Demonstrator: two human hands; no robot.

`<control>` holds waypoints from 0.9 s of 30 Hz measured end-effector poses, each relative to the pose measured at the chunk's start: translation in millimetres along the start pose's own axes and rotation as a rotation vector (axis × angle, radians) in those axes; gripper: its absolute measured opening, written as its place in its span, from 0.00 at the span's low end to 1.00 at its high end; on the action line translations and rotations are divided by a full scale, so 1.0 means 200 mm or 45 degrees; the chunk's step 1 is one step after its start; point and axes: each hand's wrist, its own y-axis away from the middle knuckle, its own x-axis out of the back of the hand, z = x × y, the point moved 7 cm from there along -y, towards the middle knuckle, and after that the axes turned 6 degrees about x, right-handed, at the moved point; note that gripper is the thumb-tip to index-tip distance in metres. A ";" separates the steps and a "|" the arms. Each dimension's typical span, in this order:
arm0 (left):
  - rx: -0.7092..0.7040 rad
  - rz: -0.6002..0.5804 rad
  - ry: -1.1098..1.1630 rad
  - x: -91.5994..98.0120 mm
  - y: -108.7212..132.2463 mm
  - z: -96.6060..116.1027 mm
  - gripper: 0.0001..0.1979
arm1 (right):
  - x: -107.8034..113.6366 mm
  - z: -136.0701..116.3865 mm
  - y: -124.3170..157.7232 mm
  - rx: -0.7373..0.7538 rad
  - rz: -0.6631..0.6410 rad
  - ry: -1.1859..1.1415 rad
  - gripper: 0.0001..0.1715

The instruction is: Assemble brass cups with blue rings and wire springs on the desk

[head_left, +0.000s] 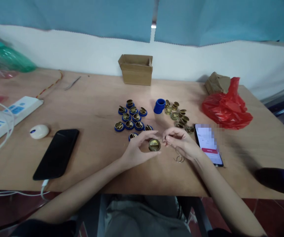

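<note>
Between the thumb and fingers of my left hand point(138, 148) is a round brass fitting point(154, 145) with a flap across its middle, turned toward me. Close on its right, my right hand point(178, 140) pinches its fingertips together; what they hold is too small to make out. Below that hand a few thin wire rings point(179, 159) lie on the table. Beyond my left hand stand several brass fittings seated in blue rings point(136, 117). Brass fittings without blue rings point(174, 116) are grouped beyond my right hand, beside a stack of blue rings point(159, 106).
A small cardboard box point(137, 70) stands by the wall. To the right are a lit phone point(209, 144), a red plastic bag point(227, 110) and a dark bottle point(277, 181). On the left lie a black phone point(56, 154), a white rounded object point(39, 131) and a power strip point(13, 115).
</note>
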 end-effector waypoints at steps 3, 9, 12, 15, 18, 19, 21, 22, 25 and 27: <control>-0.069 0.013 -0.032 0.01 0.00 0.00 0.36 | -0.01 0.03 0.00 -0.080 -0.006 -0.029 0.14; -0.134 0.069 -0.227 0.03 0.02 0.00 0.40 | -0.05 0.07 0.01 -0.259 -0.011 -0.244 0.13; -0.181 0.096 -0.346 0.03 0.03 0.03 0.37 | -0.06 0.08 0.01 -0.290 -0.017 -0.288 0.12; -0.249 0.139 -0.448 0.03 0.03 0.07 0.33 | -0.07 0.10 0.01 -0.329 0.000 -0.318 0.12; -0.287 0.171 -0.491 0.03 0.03 0.08 0.30 | -0.07 0.12 0.01 -0.338 0.002 -0.307 0.12; -0.299 0.181 -0.496 0.03 0.03 0.08 0.30 | -0.08 0.12 0.01 -0.333 -0.008 -0.292 0.11; -0.315 0.196 -0.508 0.03 0.03 0.08 0.30 | -0.08 0.12 0.00 -0.312 -0.031 -0.251 0.11; -0.318 0.204 -0.518 0.03 0.04 0.08 0.30 | -0.09 0.12 0.00 -0.298 -0.038 -0.229 0.10; -0.316 0.218 -0.565 0.03 0.04 0.08 0.29 | -0.09 0.10 0.00 -0.257 -0.027 -0.184 0.10; -0.355 0.239 -0.593 0.04 0.05 0.09 0.28 | -0.09 0.10 0.00 -0.233 -0.008 -0.170 0.10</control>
